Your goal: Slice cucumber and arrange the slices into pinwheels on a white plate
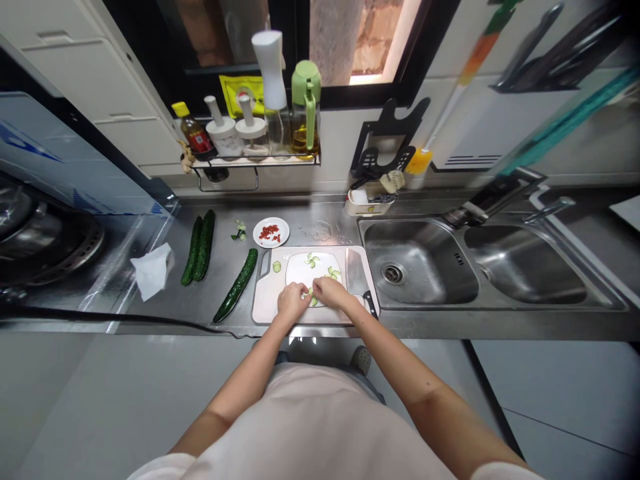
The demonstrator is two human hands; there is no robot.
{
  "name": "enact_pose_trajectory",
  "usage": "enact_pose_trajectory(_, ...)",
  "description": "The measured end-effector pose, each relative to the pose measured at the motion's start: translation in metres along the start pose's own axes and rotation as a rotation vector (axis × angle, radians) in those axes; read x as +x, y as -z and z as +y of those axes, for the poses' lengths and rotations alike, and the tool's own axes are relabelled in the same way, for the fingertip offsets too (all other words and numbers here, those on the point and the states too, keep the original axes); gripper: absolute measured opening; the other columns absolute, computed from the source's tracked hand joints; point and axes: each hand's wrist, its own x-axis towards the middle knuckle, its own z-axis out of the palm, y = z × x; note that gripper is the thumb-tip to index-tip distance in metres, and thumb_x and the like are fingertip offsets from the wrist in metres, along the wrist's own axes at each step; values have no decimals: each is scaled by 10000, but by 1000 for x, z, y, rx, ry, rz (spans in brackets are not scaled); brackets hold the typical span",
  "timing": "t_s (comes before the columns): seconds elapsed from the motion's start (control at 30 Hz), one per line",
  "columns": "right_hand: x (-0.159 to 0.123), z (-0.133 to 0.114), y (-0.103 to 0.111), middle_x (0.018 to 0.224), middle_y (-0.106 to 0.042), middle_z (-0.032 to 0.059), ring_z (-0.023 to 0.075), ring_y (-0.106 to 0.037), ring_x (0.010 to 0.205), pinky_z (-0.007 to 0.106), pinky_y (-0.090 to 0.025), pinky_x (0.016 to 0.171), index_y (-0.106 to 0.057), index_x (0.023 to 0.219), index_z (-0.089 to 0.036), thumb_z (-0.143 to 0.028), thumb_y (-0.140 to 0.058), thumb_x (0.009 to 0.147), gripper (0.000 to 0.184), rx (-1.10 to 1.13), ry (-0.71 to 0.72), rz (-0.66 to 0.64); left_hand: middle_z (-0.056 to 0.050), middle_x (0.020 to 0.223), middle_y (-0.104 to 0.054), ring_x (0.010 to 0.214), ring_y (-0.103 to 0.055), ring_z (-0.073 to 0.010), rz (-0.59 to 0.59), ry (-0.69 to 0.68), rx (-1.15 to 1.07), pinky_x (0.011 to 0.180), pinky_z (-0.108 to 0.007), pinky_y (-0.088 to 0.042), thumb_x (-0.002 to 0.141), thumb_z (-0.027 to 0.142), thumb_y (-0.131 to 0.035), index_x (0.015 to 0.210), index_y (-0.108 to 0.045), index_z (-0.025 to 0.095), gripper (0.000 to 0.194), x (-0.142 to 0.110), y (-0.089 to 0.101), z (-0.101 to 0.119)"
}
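My left hand (293,301) and my right hand (329,292) meet over the near part of a white square plate (296,265). Both have their fingertips pinched together at small green cucumber slices (313,301), partly hidden by the fingers. Two more little fan-shaped clusters of cucumber slices lie on this plate, one at the far side (313,260) and one at the right (333,273). Under the plate is a pale cutting board (267,303), with a cucumber chunk (277,267) on its left. A knife with a black handle (371,304) rests along the board's right side.
Left of the board lies a whole cucumber (236,287), with two more (199,247) farther left beside a crumpled white tissue (152,270). Behind the board stands a small plate (259,233) of red pieces. A double steel sink (425,267) is at the right; a bottle rack (260,161) hangs above.
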Motion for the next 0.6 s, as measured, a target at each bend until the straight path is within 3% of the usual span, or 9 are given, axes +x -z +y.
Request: enact_pose_trajectory(0.6,-6,-3,-3,900,-639,71,148,-525,769,229,-274,622,-631,870,-164,-206,-502,848,138,10,-24,22,-53,1002,-632,978,-568,-204,-22,13,34,811,-288,-399,843,356,-571,916,-659,233,167,0,1,3)
